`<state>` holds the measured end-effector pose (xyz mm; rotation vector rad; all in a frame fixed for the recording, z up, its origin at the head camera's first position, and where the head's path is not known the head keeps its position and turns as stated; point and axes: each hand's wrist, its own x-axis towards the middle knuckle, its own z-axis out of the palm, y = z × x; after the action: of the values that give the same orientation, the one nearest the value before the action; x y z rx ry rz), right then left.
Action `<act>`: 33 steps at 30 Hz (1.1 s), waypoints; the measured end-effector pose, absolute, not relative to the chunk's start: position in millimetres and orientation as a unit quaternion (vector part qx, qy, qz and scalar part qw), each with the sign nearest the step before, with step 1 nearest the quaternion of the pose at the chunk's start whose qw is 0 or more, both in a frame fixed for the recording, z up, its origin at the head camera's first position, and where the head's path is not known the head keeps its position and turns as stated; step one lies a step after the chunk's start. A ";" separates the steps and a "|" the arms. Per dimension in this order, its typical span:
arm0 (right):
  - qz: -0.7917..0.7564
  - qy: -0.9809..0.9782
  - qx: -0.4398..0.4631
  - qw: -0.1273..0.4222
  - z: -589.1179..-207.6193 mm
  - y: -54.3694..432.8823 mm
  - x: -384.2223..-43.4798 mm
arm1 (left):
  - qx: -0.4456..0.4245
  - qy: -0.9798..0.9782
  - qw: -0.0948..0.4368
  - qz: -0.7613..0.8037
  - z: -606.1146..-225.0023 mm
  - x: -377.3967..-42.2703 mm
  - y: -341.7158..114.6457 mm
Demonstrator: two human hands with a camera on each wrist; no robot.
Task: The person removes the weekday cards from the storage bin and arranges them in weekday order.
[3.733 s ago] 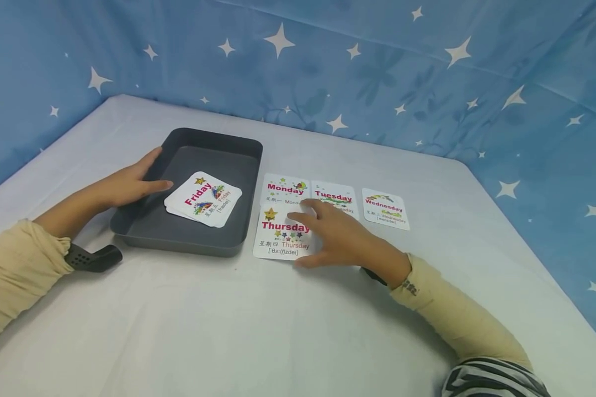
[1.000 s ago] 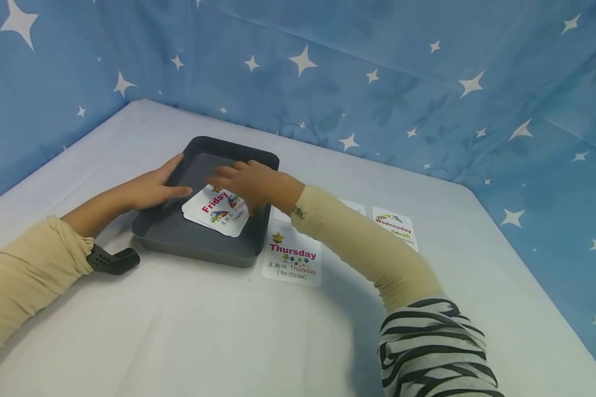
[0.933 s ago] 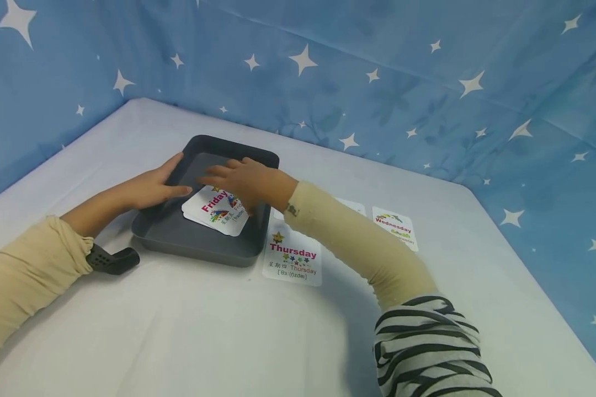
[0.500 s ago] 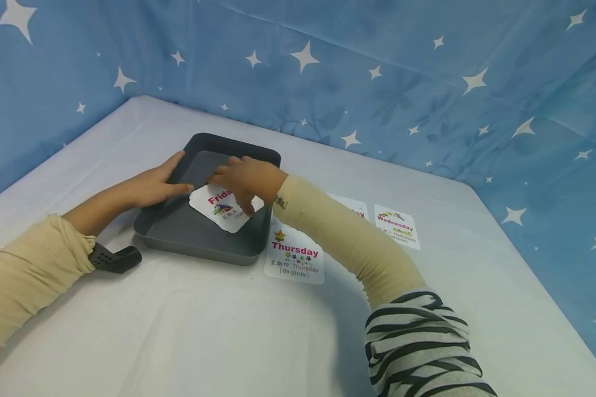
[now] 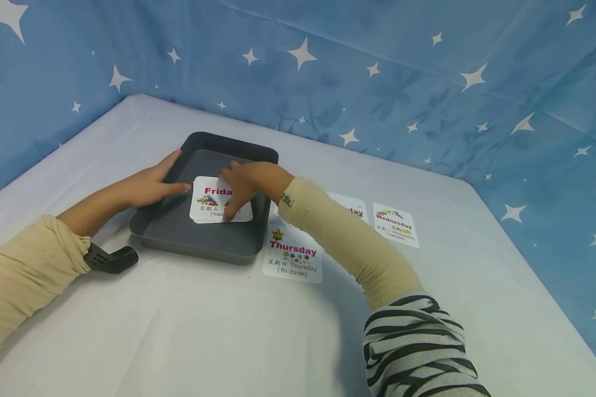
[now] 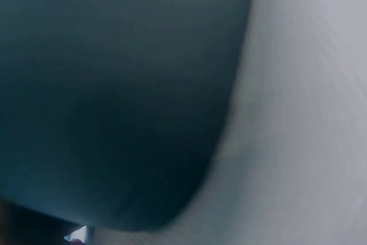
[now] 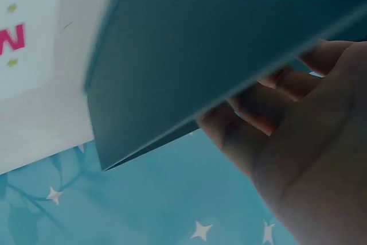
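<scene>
In the head view, my left hand (image 5: 146, 187) holds the left side of a dark grey tray (image 5: 198, 242), its thumb lying over the rim. Inside the tray is a small stack of white cards with the "Friday" card (image 5: 208, 212) on top. My right hand (image 5: 243, 182) grips this stack, thumb at the near edge and fingers over the far part, covering some of the print. The right wrist view has the curled fingers (image 7: 246, 119) partly behind the tray wall (image 7: 189, 67). The left wrist view is mostly the blurred outside of the tray (image 6: 126, 84).
Right of the tray, a "Thursday" card (image 5: 293, 256) lies on the white tablecloth (image 5: 179, 325). A "Wednesday" card (image 5: 396, 225) lies further right. My right forearm partly hides another card (image 5: 350, 204) between them. A blue star-patterned curtain (image 5: 392, 33) stands behind the table.
My right hand came from the Thursday card across to the tray and took hold of the Friday stack. The stack has turned from slanted to nearly straight. My left hand stays at the tray.
</scene>
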<state>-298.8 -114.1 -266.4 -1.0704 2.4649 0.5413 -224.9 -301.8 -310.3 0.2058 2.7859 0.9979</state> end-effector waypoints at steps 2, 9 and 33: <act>0.189 0.885 -0.376 0.196 -266.3 -113.8 -295.8 | 0.071 0.935 0.088 0.335 -309.4 -224.6 -301.3; 0.202 0.892 -0.367 0.173 -267.5 -111.2 -290.2 | 0.076 0.934 0.090 0.337 -307.2 -224.7 -300.3; 0.156 0.885 -0.399 0.185 -276.0 -98.9 -290.4 | 0.066 0.938 0.090 0.327 -308.9 -222.8 -298.8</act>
<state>-290.4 -98.9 -276.0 -1.1237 2.4925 0.4387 -222.8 -298.8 -308.9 0.1951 2.7899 0.9725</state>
